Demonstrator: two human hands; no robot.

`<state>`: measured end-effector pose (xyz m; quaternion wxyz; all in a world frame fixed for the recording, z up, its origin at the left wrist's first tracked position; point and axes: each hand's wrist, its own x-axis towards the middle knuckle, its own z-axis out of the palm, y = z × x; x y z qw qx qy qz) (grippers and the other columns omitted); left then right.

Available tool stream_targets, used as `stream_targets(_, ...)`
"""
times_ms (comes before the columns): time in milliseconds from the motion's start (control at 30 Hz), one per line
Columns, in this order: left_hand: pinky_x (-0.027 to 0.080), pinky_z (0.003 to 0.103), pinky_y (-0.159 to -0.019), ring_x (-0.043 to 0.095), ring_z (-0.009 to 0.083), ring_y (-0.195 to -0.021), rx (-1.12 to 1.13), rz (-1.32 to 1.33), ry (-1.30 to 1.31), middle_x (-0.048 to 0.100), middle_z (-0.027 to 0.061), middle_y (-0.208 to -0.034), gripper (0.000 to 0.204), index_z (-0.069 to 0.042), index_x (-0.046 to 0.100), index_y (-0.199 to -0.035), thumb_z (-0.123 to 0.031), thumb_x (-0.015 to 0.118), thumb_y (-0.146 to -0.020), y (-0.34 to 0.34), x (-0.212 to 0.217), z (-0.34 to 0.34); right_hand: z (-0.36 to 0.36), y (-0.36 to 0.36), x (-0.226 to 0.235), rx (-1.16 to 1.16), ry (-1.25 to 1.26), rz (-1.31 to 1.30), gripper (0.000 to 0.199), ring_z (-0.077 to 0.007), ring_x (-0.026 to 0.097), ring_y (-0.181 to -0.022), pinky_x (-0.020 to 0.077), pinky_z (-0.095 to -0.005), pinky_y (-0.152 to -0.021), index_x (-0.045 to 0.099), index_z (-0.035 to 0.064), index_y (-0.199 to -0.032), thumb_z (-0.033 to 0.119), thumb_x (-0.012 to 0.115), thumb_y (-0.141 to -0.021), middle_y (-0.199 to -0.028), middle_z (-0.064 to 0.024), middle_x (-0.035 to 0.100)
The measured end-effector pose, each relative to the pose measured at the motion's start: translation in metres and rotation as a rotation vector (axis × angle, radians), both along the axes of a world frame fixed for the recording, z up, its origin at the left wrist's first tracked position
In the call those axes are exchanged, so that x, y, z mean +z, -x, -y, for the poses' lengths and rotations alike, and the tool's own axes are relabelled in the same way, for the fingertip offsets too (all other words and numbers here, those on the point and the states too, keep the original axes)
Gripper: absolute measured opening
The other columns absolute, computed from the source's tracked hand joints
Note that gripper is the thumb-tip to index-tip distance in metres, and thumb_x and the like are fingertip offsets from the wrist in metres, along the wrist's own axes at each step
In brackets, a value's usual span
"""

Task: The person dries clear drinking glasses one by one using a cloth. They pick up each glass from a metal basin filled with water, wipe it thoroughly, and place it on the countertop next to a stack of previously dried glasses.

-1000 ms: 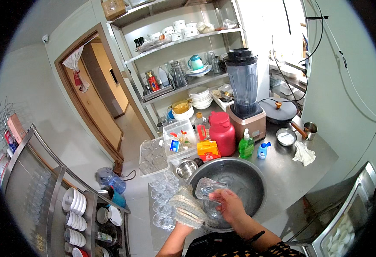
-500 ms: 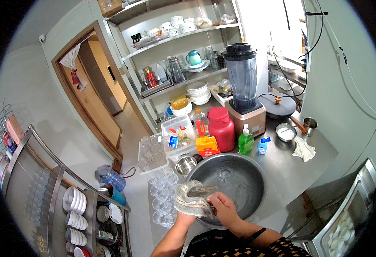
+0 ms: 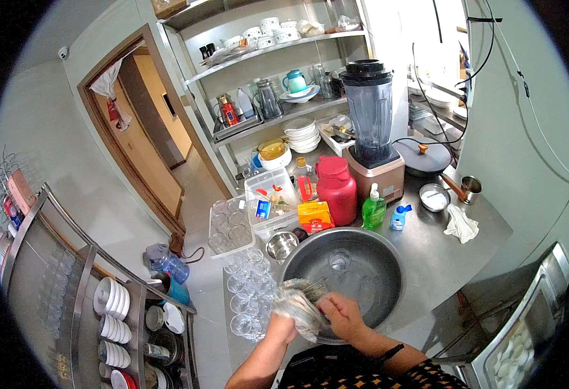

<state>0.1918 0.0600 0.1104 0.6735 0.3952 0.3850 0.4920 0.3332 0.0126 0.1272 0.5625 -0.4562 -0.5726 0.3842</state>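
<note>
My left hand (image 3: 281,329) is closed on a striped grey-beige cloth (image 3: 295,311) over the near left rim of a large dark grey basin (image 3: 393,259). The cloth is bunched around a clear glass (image 3: 315,285), of which only part shows. My right hand (image 3: 341,316), a fist beside the cloth, grips the glass's near end; its fingertips are partly hidden. Another clear glass (image 3: 339,260) lies in the basin. Left of the basin several clear glasses (image 3: 244,302) stand close together on the steel table.
A steel bowl (image 3: 282,246), a plastic bin of glasses (image 3: 230,227), a red thermos (image 3: 336,191), a green pump bottle (image 3: 374,209) and a blender (image 3: 370,123) border the basin. To the right lie a white cloth (image 3: 461,224) and a small pan (image 3: 434,198). Stacked bowls (image 3: 112,334) fill the left rack.
The cloth has turned and now hangs lower over the basin's near rim, covering more of the glass. Both hands have shifted slightly; the view has moved a little.
</note>
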Motion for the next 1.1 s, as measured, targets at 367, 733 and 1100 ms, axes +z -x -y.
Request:
stream_targets(367, 0.044, 0.037, -0.083, 0.052, 0.0224, -0.095, -0.07, 0.121, -0.008, 0.053, 0.0098, -0.104, 0.03, -0.004, 0.046, -0.11, -0.02, 0.047, -0.085, 0.002, -0.01, 0.012, -0.004, -0.012, 0.012, 0.111, -0.11, 0.127, 0.019, -0.0217, 0.054, -0.058, 0.0431, -0.0308, -0.056, 0.055, 0.004, -0.072, 0.02, 0.05, -0.081, -0.065, -0.0079, 0.055)
stream_targets(733, 0.043, 0.038, -0.083, 0.053, 0.0248, -0.094, -0.121, 0.548, 0.347, 0.054, 0.0122, -0.105, 0.036, -0.003, 0.05, -0.106, -0.03, 0.038, -0.086, -0.002, 0.001, 0.012, -0.012, 0.004, -0.003, -0.206, -0.252, 0.138, 0.047, -0.0248, 0.048, -0.095, 0.0393, -0.0326, -0.08, 0.04, 0.0029, -0.112, 0.011, 0.062, -0.071, -0.105, -0.0152, 0.048)
stream_targets(1100, 0.041, 0.029, -0.081, 0.051, 0.0173, -0.092, -0.008, -0.383, -0.474, 0.054, 0.0075, -0.101, 0.025, -0.004, 0.047, -0.107, -0.015, 0.046, -0.085, -0.015, 0.001, 0.016, -0.013, 0.016, -0.025, 0.041, -0.115, -0.209, 0.066, -0.0247, 0.044, -0.101, 0.0353, -0.0346, -0.088, 0.011, -0.0008, -0.13, 0.009, 0.052, -0.079, -0.11, -0.0172, 0.043)
